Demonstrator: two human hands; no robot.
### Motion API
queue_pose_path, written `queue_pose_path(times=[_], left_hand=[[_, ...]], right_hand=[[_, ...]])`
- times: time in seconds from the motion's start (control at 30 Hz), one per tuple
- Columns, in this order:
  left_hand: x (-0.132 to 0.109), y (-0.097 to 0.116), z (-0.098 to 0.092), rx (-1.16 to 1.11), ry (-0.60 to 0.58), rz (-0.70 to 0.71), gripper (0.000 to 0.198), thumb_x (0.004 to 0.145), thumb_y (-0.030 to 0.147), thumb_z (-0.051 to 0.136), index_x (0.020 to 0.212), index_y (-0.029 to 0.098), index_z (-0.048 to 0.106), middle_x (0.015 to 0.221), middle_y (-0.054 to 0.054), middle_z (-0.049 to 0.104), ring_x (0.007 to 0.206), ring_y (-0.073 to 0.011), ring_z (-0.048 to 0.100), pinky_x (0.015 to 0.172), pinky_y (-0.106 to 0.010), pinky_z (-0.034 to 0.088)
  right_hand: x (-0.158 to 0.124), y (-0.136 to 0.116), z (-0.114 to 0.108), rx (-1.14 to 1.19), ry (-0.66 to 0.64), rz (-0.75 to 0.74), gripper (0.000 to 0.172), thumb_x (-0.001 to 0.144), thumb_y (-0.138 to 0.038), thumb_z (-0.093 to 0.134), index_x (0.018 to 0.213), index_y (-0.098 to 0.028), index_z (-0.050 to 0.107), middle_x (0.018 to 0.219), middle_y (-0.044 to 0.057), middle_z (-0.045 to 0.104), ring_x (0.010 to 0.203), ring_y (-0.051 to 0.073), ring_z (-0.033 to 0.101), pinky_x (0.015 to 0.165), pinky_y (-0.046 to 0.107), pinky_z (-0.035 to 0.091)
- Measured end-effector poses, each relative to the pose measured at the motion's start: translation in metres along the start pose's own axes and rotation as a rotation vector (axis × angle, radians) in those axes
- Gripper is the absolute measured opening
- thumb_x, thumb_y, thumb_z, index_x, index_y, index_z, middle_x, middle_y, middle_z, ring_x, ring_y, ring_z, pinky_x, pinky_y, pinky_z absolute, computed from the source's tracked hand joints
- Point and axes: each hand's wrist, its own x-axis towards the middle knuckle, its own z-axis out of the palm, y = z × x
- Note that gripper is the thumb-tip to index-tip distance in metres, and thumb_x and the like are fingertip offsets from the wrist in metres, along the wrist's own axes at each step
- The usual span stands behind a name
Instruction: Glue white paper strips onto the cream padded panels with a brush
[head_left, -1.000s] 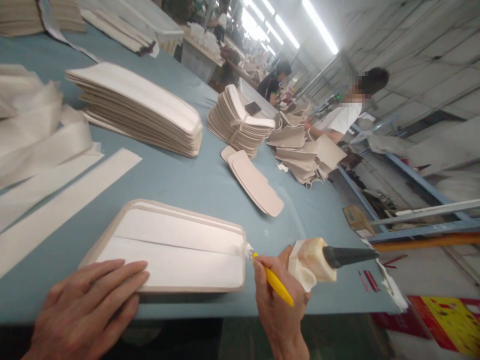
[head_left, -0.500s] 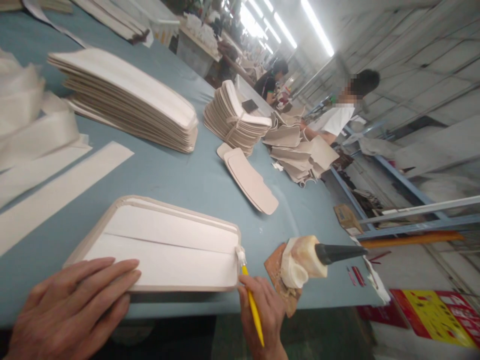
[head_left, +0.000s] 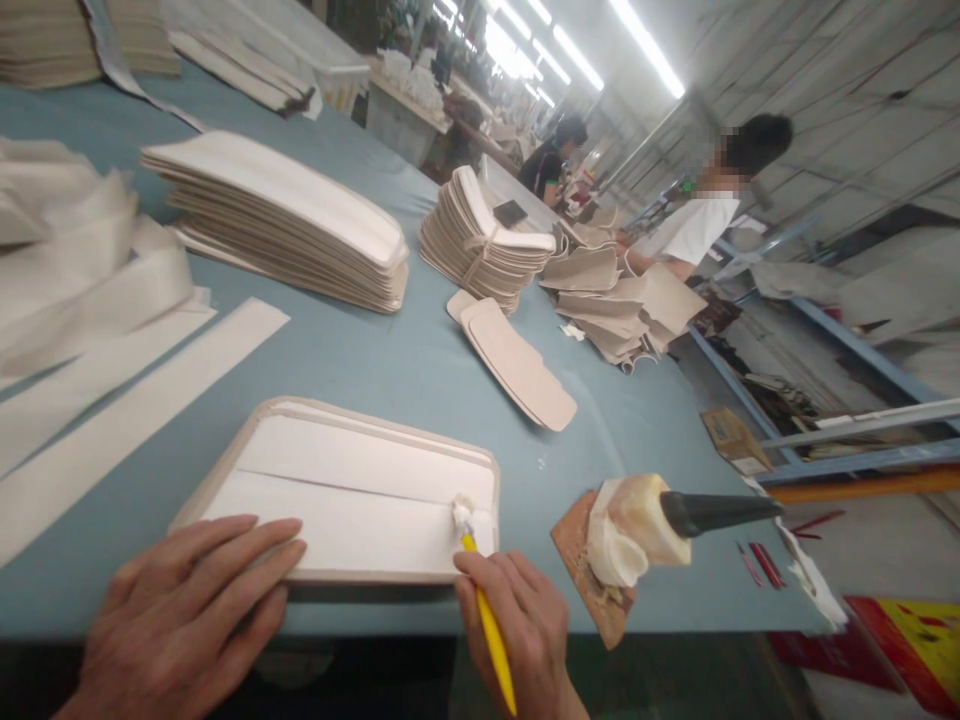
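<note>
A flat white panel (head_left: 352, 495) with a tan rim lies on the blue table (head_left: 390, 370), close to the near edge. It sits between the two hands. The left hand (head_left: 184, 620) lies open and flat, fingers spread, pressing on the near left corner of the panel. The right hand (head_left: 525, 630) is closed around a yellow brush (head_left: 487, 625). The white tip of the brush touches the panel near its right end, just above the hand.

Just right of that hand, a glue bottle (head_left: 637, 520) with a black spout lies on its side on a brown scrap (head_left: 589, 570). The spout points right, past the table edge.

Left of the panel, long white strips (head_left: 127, 400) lie side by side on the table. Behind the panel is a tall pile (head_left: 292, 225) of the same white pieces. More to the right is a second, tied pile (head_left: 480, 240), and a few tan pieces (head_left: 517, 365) lie flat in front of it. Past those is a loose heap (head_left: 615, 305) of tan pieces.

At the far right end of the table, a person in a white shirt (head_left: 686, 230) works at the heap. Another person in a dark shirt (head_left: 544, 165) sits farther back.
</note>
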Motion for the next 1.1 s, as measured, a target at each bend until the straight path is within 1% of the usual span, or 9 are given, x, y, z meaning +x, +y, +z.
queue_pose_path(times=[0.1, 0.2, 0.3, 0.5, 0.6, 0.8, 0.9, 1.03, 1.1], left_hand=[[0.008, 0.004, -0.006, 0.081, -0.011, 0.118, 0.031, 0.091, 0.016, 0.067, 0.119, 0.030, 0.071, 0.110, -0.001, 0.083, 0.108, -0.0308, 0.070, 0.096, -0.049, 0.047], [0.014, 0.009, -0.009, 0.073, 0.020, 0.103, 0.026, 0.094, 0.014, 0.063, 0.115, 0.027, 0.072, 0.109, -0.001, 0.082, 0.108, -0.0291, 0.069, 0.096, -0.046, 0.046], [0.018, 0.015, -0.009, 0.055, 0.052, 0.095, 0.022, 0.096, 0.015, 0.062, 0.111, 0.027, 0.072, 0.106, 0.000, 0.083, 0.106, -0.0271, 0.069, 0.097, -0.044, 0.045], [0.016, 0.018, -0.005, 0.018, 0.081, 0.045, 0.020, 0.099, 0.015, 0.059, 0.109, 0.026, 0.072, 0.109, 0.000, 0.082, 0.108, -0.0250, 0.067, 0.101, -0.043, 0.045], [0.015, 0.018, -0.005, -0.013, 0.086, 0.024, 0.021, 0.099, 0.014, 0.059, 0.109, 0.026, 0.073, 0.110, 0.000, 0.082, 0.110, -0.0245, 0.066, 0.104, -0.043, 0.044], [0.015, 0.018, -0.005, -0.045, 0.088, 0.039, 0.022, 0.098, 0.011, 0.058, 0.109, 0.022, 0.073, 0.110, -0.001, 0.082, 0.112, -0.0217, 0.064, 0.109, -0.038, 0.042], [0.013, 0.019, -0.004, -0.082, 0.110, 0.006, 0.023, 0.100, 0.013, 0.054, 0.108, 0.023, 0.073, 0.112, -0.002, 0.081, 0.114, -0.0214, 0.063, 0.113, -0.038, 0.040], [0.014, 0.018, -0.008, -0.082, 0.119, 0.022, 0.027, 0.105, 0.018, 0.047, 0.104, 0.022, 0.073, 0.108, -0.005, 0.080, 0.112, -0.0197, 0.064, 0.113, -0.035, 0.041], [0.016, 0.017, -0.011, -0.066, 0.128, 0.053, 0.023, 0.103, 0.015, 0.050, 0.103, 0.020, 0.072, 0.105, -0.005, 0.079, 0.111, -0.0187, 0.065, 0.115, -0.034, 0.041]], right_hand=[[0.012, -0.003, 0.006, -0.045, 0.011, -0.032, 0.014, 0.108, -0.015, 0.052, 0.102, -0.016, 0.065, 0.068, 0.001, 0.067, 0.057, 0.016, 0.061, 0.061, 0.030, 0.045], [0.020, -0.008, 0.012, -0.105, 0.013, -0.063, 0.019, 0.109, -0.016, 0.050, 0.098, -0.017, 0.065, 0.063, -0.001, 0.063, 0.054, 0.016, 0.058, 0.058, 0.030, 0.042], [0.027, -0.016, 0.018, -0.063, 0.001, -0.077, 0.015, 0.108, -0.016, 0.052, 0.102, -0.016, 0.065, 0.067, 0.001, 0.066, 0.060, 0.017, 0.061, 0.062, 0.031, 0.042], [0.042, -0.039, 0.030, -0.130, 0.004, -0.214, 0.024, 0.110, -0.015, 0.046, 0.094, -0.017, 0.064, 0.058, -0.002, 0.055, 0.051, 0.017, 0.049, 0.055, 0.034, 0.033], [0.049, -0.046, 0.033, -0.074, -0.014, -0.239, 0.024, 0.111, -0.018, 0.045, 0.098, -0.017, 0.065, 0.060, -0.002, 0.056, 0.054, 0.017, 0.049, 0.057, 0.033, 0.033], [0.064, -0.059, 0.042, -0.045, 0.013, -0.303, 0.028, 0.111, -0.017, 0.043, 0.094, -0.016, 0.065, 0.058, -0.002, 0.055, 0.054, 0.018, 0.045, 0.055, 0.034, 0.029], [0.074, -0.064, 0.044, 0.020, -0.034, -0.350, 0.028, 0.112, -0.018, 0.043, 0.094, -0.017, 0.065, 0.060, -0.002, 0.055, 0.054, 0.018, 0.045, 0.055, 0.033, 0.029], [0.083, -0.063, 0.048, 0.114, -0.072, -0.455, 0.037, 0.113, -0.018, 0.039, 0.083, -0.019, 0.060, 0.059, -0.002, 0.053, 0.052, 0.017, 0.043, 0.053, 0.034, 0.028], [0.086, -0.058, 0.047, 0.154, -0.092, -0.486, 0.036, 0.113, -0.018, 0.038, 0.086, -0.018, 0.062, 0.060, -0.002, 0.053, 0.053, 0.017, 0.043, 0.052, 0.034, 0.028]])
